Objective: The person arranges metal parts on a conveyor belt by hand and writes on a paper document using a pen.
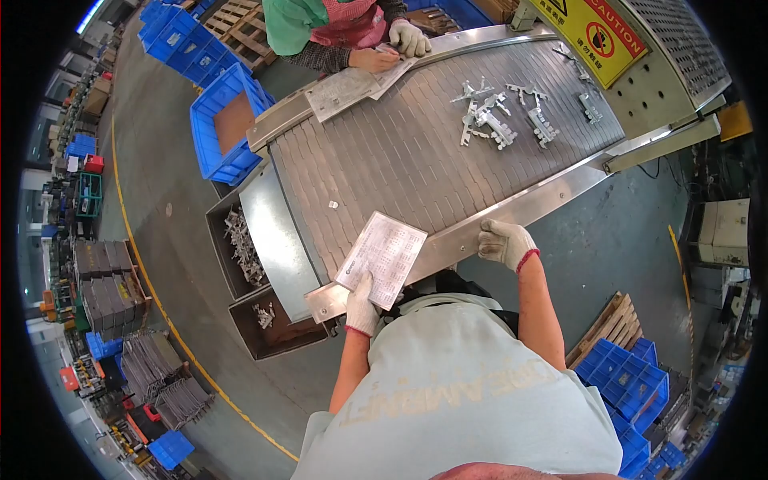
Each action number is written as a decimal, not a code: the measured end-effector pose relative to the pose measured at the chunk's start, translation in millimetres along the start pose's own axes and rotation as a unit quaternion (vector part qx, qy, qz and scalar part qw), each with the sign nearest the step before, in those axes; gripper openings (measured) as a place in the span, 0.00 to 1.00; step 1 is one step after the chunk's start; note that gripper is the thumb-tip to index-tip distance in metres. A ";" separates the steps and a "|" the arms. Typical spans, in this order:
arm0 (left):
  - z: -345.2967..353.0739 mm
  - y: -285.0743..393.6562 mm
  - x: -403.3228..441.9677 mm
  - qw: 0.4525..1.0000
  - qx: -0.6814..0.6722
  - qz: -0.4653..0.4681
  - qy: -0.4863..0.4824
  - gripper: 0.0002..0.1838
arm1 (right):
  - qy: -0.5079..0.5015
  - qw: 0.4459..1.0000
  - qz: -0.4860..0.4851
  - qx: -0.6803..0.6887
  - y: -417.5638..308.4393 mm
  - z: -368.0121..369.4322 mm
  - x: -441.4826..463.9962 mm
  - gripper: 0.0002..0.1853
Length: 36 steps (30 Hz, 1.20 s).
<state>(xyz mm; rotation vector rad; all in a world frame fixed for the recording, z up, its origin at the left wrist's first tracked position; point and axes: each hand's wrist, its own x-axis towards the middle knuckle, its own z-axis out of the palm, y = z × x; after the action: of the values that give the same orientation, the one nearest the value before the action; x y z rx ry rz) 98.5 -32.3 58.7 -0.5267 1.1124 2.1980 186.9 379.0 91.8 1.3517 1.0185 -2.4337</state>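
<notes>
My left hand [362, 308], in a white knit glove with a red cuff, grips the lower left edge of a printed sheet [384, 260], which looks stiff or sleeved. The sheet lies tilted over the near edge of the conveyor [360, 176]. My right hand [507, 244], gloved the same way, is at the outer side of the near metal rail [560, 186], its fingers curled; what they hold, if anything, is hidden. Several silvery metal castings [488, 120] lie in a loose group at the far right of the belt. A small pale piece [334, 205] sits alone near the sheet.
Across the belt, a co-worker's gloved hand [410, 38] and bare hand are at papers on a board [344, 94]. Bins of metal parts [236, 276] stand below the chute [276, 232]. A machine with a caution sign [596, 36] spans the right end. Blue crates [624, 380] are behind me.
</notes>
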 end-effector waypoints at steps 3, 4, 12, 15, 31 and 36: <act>1.1 0.9 -1.8 1.000 0.006 -0.007 -0.002 0.32 | 0.001 1.000 0.001 0.000 1.0 -4.0 3.7 0.22; 3.0 1.2 -2.2 1.000 0.006 -0.008 0.000 0.32 | 0.004 1.000 0.001 -0.002 0.3 -3.9 3.6 0.22; 1.7 -4.5 2.5 1.000 0.007 0.008 0.005 0.33 | -0.001 1.000 0.001 0.000 -3.3 -4.9 1.6 0.23; 3.9 -3.5 0.1 1.000 0.006 0.004 0.003 0.34 | -0.005 1.000 0.000 0.003 -3.3 -6.2 2.2 0.23; 11.0 -2.2 -3.1 0.999 0.033 0.018 0.021 0.34 | 0.003 1.000 0.003 0.010 -10.1 3.8 -10.0 0.13; 12.3 1.1 -3.8 0.998 0.043 0.024 0.029 0.33 | -0.020 1.000 0.002 0.008 -5.0 -3.2 -2.4 0.18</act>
<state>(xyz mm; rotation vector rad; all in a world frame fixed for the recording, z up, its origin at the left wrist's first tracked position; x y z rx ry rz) 99.7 -24.0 68.6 -0.5355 1.2569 2.1761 188.2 384.4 95.1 1.3041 0.9886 -2.4604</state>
